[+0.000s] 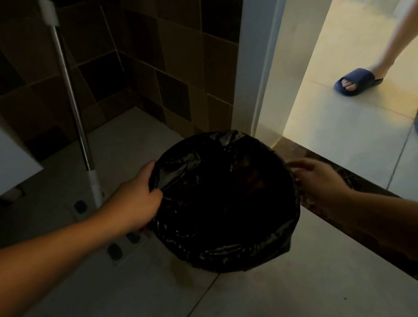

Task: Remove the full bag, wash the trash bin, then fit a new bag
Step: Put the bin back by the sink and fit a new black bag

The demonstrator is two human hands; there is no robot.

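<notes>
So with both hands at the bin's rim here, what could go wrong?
The black bag is gripped only by the left hand; the right hand sits at the rim, grip unclear, so a pull may tear the film. The mop handle stands close by and could be knocked. A second person's slippered foot is near the doorway.
</notes>
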